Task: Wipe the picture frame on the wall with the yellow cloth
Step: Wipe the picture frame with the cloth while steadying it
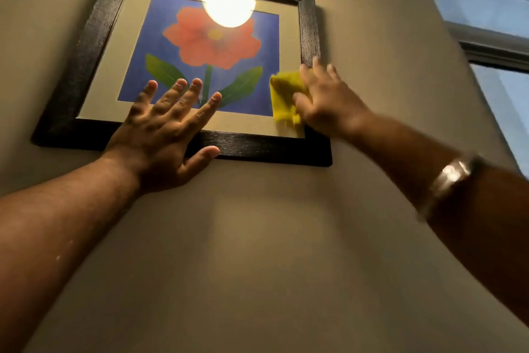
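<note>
A black picture frame (86,46) hangs on the beige wall above me, holding a red flower print on blue behind glass. My left hand (166,135) lies flat with fingers spread over the frame's lower edge and the glass. My right hand (326,100) presses a crumpled yellow cloth (283,97) against the lower right corner of the glass, beside the frame's right side. The right hand looks blurred. A metal bracelet (446,181) sits on the right forearm.
A lamp's bright reflection (227,7) glares on the top of the glass. A window with a grey frame (486,37) stands on the right. Bare beige wall (257,238) spreads below the picture.
</note>
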